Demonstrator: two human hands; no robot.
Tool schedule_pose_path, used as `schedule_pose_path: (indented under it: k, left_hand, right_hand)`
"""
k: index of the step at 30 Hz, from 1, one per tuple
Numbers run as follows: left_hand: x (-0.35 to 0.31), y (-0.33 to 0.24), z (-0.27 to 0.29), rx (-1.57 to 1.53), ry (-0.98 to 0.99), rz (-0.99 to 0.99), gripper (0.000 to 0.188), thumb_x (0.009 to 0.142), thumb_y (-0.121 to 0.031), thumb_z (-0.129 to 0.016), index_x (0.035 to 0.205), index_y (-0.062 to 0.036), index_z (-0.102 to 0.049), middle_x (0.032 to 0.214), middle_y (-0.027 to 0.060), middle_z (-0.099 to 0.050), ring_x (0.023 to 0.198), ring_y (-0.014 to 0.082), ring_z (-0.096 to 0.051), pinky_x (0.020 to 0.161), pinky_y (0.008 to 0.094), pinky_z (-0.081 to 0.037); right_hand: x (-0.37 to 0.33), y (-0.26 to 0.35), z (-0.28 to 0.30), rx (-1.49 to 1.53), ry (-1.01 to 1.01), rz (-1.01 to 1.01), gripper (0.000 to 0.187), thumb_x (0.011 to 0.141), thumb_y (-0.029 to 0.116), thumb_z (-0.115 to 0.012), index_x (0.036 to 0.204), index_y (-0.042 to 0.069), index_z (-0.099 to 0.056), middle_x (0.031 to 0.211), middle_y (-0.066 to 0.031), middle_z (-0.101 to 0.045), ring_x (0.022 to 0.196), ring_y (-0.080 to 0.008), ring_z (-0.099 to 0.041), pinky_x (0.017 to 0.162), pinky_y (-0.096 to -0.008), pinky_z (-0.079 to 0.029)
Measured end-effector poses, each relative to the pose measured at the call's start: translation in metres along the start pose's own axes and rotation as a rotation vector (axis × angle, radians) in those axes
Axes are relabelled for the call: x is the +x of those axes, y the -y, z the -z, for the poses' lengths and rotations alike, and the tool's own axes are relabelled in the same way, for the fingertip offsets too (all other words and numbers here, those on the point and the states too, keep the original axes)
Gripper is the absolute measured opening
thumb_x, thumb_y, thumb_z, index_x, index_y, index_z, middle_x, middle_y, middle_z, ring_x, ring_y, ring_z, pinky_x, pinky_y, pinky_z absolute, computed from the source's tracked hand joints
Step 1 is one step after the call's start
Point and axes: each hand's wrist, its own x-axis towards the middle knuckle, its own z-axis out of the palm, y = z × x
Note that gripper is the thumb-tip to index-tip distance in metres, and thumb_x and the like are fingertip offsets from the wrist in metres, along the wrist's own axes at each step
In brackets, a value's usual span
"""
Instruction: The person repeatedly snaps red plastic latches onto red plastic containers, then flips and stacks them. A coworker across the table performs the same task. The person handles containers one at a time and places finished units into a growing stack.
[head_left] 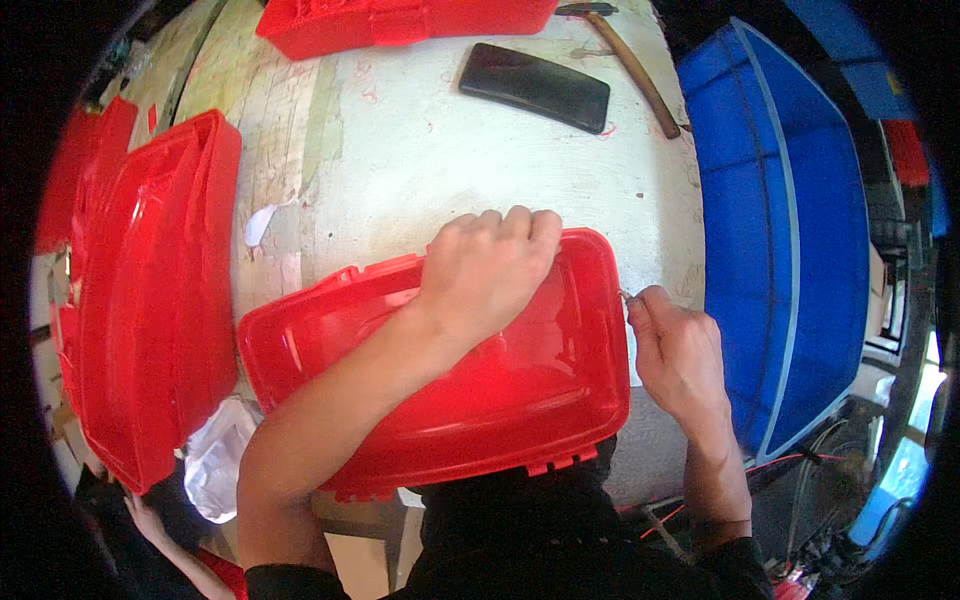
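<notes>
A shallow red plastic box half point(500, 370) lies at the table's near edge, its hollow side up, with hinge lugs along its near rim. Across it reaches my left arm, and my left hand point(488, 262) is closed over the far rim, fingers curled out of sight. Beside the right end of the box, my right hand point(678, 345) is closed in a pinch. A small thin metal tip pokes out of it against the box's right rim; the rest of that tool is hidden in the fist.
Stacked red plastic box parts point(165, 300) stand at left, and another red box point(400, 20) at the far edge. A black phone point(535, 88) and a wooden-handled hammer-like tool point(640, 75) lie beyond. At right is a blue crate point(780, 240). Another person's arm point(170, 545) shows lower left.
</notes>
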Motion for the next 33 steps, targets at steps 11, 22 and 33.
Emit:
schedule_pose_path:
  k: [11,22,33]
  left_hand:
    - [-0.001,0.005,-0.005,0.082,-0.034,0.026,0.021,0.088,-0.028,-0.068,0.086,-0.0099,-0.059,0.072,0.0069,-0.066,0.064,0.0192,-0.07,0.051,0.0301,-0.055]
    - [0.001,0.009,-0.004,0.004,0.006,0.028,0.005,0.082,-0.008,-0.065,0.085,-0.0059,-0.063,0.073,0.0104,-0.069,0.064,0.021,-0.071,0.051,0.0299,-0.056]
    - [0.001,0.008,-0.001,0.012,0.0,0.025,0.006,0.082,-0.01,-0.063,0.086,-0.0061,-0.062,0.076,0.0099,-0.068,0.067,0.0221,-0.071,0.055,0.0319,-0.057]
  right_hand:
    - [-0.022,0.012,-0.003,-0.174,-0.002,-0.058,0.018,0.096,0.015,-0.058,0.082,0.004,-0.056,0.065,-0.0206,-0.062,0.059,-0.0408,-0.063,0.053,-0.0472,-0.048]
    - [-0.086,0.001,-0.002,-0.125,0.056,-0.088,0.018,0.094,0.014,-0.06,0.081,0.003,-0.055,0.063,-0.0207,-0.06,0.058,-0.0412,-0.061,0.052,-0.0469,-0.047]
    - [-0.018,0.012,0.004,-0.126,-0.054,0.007,0.02,0.095,0.016,-0.06,0.08,0.004,-0.055,0.063,-0.0202,-0.061,0.057,-0.0395,-0.062,0.05,-0.0446,-0.047]
